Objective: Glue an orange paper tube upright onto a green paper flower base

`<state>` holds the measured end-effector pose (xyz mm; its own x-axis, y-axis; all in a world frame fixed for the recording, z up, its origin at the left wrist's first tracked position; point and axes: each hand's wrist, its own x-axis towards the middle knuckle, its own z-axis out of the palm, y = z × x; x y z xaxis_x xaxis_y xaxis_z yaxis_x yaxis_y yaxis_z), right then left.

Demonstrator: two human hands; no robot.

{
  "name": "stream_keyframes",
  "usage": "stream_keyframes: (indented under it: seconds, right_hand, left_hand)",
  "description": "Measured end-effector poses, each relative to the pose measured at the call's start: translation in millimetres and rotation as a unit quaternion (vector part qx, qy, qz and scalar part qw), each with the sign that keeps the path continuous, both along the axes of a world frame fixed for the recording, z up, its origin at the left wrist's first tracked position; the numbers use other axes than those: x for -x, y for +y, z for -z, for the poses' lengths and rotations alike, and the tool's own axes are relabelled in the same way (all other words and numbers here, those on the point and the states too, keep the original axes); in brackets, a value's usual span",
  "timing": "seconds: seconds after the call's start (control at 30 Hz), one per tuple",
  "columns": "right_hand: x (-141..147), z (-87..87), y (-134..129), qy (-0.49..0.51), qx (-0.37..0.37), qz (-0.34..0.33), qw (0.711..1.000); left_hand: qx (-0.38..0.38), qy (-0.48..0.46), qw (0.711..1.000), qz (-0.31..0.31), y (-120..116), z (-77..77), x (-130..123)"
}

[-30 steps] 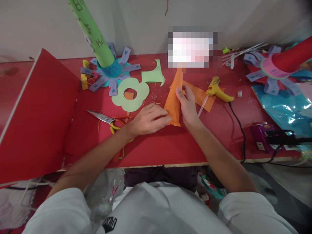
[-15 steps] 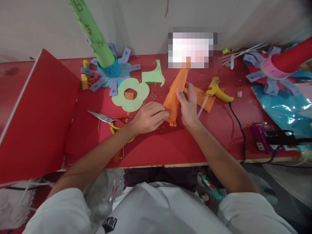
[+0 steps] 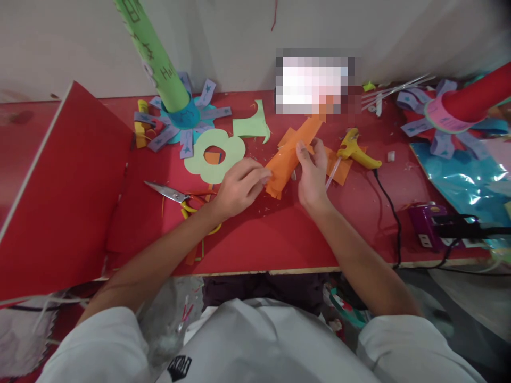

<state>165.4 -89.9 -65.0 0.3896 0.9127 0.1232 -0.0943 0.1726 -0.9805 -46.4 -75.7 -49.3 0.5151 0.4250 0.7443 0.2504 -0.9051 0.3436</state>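
A rolled orange paper piece (image 3: 289,162) with a fringed lower end is tilted to the upper right above the red table (image 3: 255,239). My right hand (image 3: 313,175) grips its right side between thumb and fingers. At its lower left edge, my left hand (image 3: 243,186) pinches the paper with its fingertips. Behind it more orange paper (image 3: 341,170) lies flat, close to a yellow glue gun (image 3: 359,151). Left of my left hand are a light green flower cutout (image 3: 215,173) and scissors (image 3: 171,192) with red and yellow handles.
A green paper tube (image 3: 159,69) stands on a blue base at the back left. A red board (image 3: 67,197) rises at the left. Right are a red tube (image 3: 475,101), blue wrapping (image 3: 451,175) and a purple power box (image 3: 431,226) with cables.
The orange roll has turned clockwise, its top swinging right and its fringed end lifting slightly. My left fingers have shifted up a little along its edge. More orange paper shows behind it.
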Motion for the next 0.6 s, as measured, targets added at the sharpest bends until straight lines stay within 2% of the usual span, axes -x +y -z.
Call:
stream_keyframes:
  seconds: [0.13,0.23,0.33,0.47,0.6]
  right_hand:
    - [-6,10.4,5,0.022,0.02,0.012,0.999]
    - [-7,14.7,9,0.018,0.01,0.0,1.0]
    - [-7,15.8,10,0.016,0.014,-0.016,1.0]
    - [-3,10.2,6,0.021,0.003,-0.02,1.0]
    - [7,-2.8,-4,-0.005,0.002,-0.033,0.999]
  left_hand:
    - [0.089,-0.042,0.994,0.039,2,-7.5,5]
    - [0.099,-0.021,0.993,0.063,3,-9.3,4]
    - [0.085,0.007,0.994,0.061,5,-5.8,1]
    - [0.082,0.0,0.995,0.054,7,-1.8,-1]
    - [0.092,-0.015,0.995,0.035,3,-4.5,-1]
